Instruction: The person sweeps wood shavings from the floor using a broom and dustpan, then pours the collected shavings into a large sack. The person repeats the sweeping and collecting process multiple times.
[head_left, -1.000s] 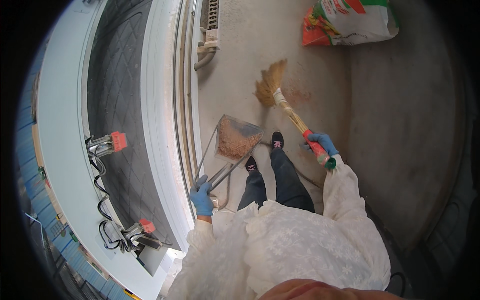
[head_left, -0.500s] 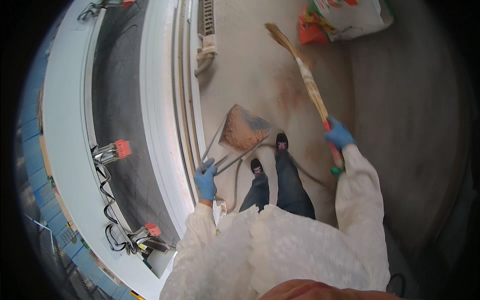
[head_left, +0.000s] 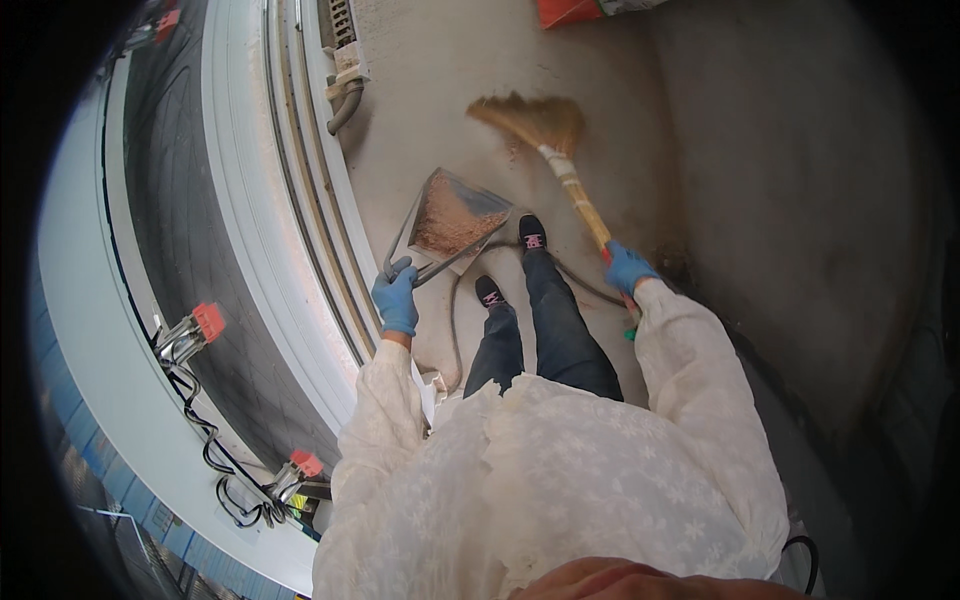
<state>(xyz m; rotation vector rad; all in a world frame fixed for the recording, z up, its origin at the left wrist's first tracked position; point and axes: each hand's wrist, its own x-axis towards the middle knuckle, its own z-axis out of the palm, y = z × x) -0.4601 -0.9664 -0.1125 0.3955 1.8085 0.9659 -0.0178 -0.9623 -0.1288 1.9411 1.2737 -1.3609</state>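
Blue gloves cover both my hands. My left hand (head_left: 396, 298) is closed round the dark handle of a metal dustpan (head_left: 490, 203). A heap of reddish-brown crumbs (head_left: 450, 222) lies in the pan, which is just ahead of my feet. My right hand (head_left: 628, 268) grips the red lower part of a straw broom's handle; the broom (head_left: 570, 180) slants forward and left from it. Its fanned bristles are over the floor beyond the pan, apart from it and slightly blurred. A faint reddish trace (head_left: 513, 148) shows on the floor between bristles and pan.
On the left runs a long white machine frame (head_left: 235, 180) with rails, red-tipped clamps (head_left: 208, 322) and black cables. A grey pipe (head_left: 346, 107) juts out beside it. A dark hose (head_left: 588, 287) crosses the floor by my shoes. A red and white bag (head_left: 570, 10) lies at the far edge.
The broom head has swung left and closer to the dustpan, its bristles now fanned wide. The view has shifted, so the bag is mostly cut off. Both hands keep their holds.
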